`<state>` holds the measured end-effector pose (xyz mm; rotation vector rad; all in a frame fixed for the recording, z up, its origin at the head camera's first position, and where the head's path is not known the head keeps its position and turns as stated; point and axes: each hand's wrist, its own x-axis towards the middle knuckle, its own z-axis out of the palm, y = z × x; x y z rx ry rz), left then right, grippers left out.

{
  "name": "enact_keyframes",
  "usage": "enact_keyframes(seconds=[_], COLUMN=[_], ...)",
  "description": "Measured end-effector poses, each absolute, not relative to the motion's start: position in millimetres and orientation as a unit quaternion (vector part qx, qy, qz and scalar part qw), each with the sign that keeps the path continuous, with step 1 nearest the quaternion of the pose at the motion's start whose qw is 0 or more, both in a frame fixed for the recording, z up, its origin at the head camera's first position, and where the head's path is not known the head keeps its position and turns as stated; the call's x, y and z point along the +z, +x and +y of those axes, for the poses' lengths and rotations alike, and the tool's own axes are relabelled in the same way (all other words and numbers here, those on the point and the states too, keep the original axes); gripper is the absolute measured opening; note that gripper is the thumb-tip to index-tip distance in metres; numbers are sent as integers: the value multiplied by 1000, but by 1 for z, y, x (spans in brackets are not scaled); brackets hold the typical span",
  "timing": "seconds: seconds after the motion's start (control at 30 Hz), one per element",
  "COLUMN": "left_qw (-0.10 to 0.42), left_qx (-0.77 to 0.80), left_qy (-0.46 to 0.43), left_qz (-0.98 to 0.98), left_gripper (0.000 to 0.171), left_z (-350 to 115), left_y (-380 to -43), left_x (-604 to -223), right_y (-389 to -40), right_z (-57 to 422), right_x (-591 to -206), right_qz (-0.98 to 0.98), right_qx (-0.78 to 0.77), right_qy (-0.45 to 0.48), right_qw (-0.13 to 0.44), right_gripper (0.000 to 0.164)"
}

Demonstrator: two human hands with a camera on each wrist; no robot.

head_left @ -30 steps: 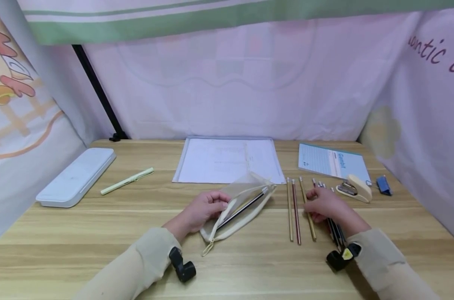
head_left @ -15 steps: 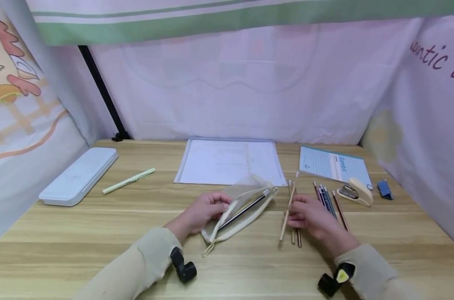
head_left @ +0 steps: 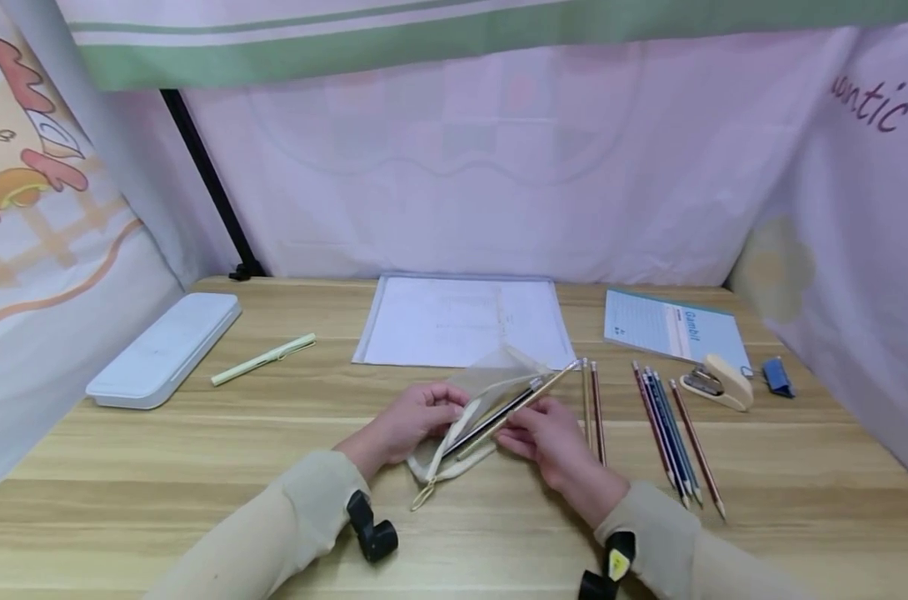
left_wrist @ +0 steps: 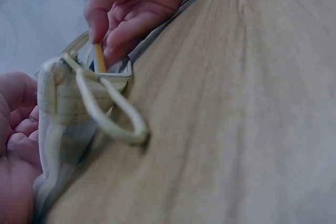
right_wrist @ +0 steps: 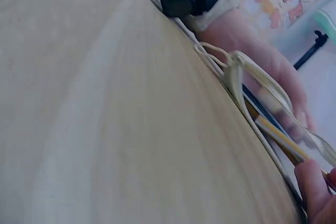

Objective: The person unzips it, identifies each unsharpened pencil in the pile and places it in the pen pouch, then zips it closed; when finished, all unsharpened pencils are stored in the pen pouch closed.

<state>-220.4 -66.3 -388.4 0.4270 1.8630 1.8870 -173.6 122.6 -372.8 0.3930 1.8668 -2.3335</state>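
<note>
A cream mesh zip pouch lies with its mouth spread on the table. My left hand pinches the pouch's near-left edge. Between the thumb and fingers of my right hand is a gold pencil, slanted over the opening; in the left wrist view its lower end dips inside the rim. A dark pencil rests in the pouch alongside it. Just right of the hand lie a gold pencil and a dark red pencil, partly hidden by it. Several more pencils lie farther right.
Behind the pouch is a white paper sheet. On the right are a blue notebook, a cream stapler and a blue binder clip. A white case and a pale green pen lie on the left.
My right hand has picked up a gold pencil from the group on the right and carried it left to the pouch opening. The left hand keeps hold of the pouch edge.
</note>
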Motion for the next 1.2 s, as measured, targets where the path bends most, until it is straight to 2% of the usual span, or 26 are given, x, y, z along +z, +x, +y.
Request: enact_keyframes(seconds=[0.1,0.27,0.53,0.77,1.0,1.2], left_qw=[221,221,218,214,214,218], left_qx=[685,687,685,687,691,686], left_qy=[160,163,162,163,165,165], left_qz=[676,673,676,675,670,674], left_gripper=[27,28,28,27,27,28], left_z=[-67,-68,-71,-73,-71,-68], left_y=[-221,-222,-223,-223,-223,-221], left_x=[-387,-386,-384,-384,-389,-391], right_y=[-173,-169,-167,-166,-164,-159], right_z=[110,97,92,90,97,134], right_x=[-374,-374,-370,-369,-371,-362], right_qz=[625,629,637,645,643,676], right_qx=[-767,-763,-751,-738,-743,-719], right_qy=[130,107,87,77,83,60], right_qw=[63,101,150,182,167,151], right_gripper=[23,25,20,25,22,21])
